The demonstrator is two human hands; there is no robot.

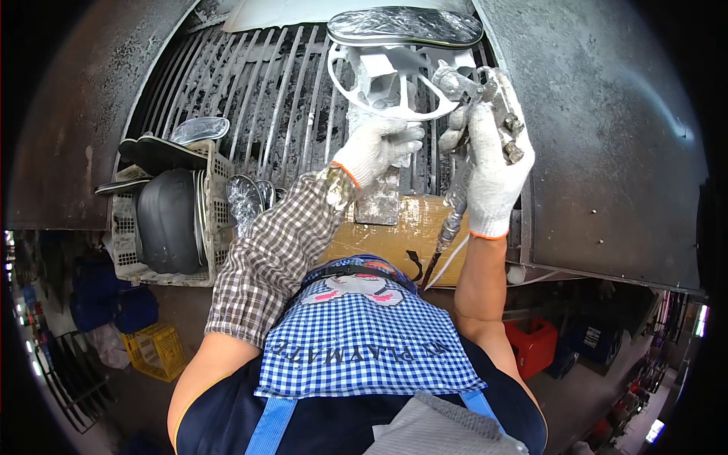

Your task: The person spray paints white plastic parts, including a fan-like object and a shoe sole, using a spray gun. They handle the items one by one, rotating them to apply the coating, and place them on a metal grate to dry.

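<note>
In a white cotton glove with an orange cuff, my right hand (497, 152) is wrapped around a paint-coated spray gun (459, 186). The gun's nozzle end lies close to the right side of a white spoked ring (340, 82). A long, rounded dark piece (406, 26) covered in shiny clear film sits at the ring's far side; its exact support is hidden. My left hand (379, 150), gloved the same way, has its fingers curled at a whitish stand (388, 184) below the ring. Part of that grip is out of sight.
Metal slats (258, 98) lie beneath, between grey side panels (599, 114). At left, a pale plastic basket (220, 178) holds dark padded pieces (168, 220); a film-covered piece (244, 199) is beside it. Cardboard (341, 246) covers the near edge. A red container (529, 347) stands lower right.
</note>
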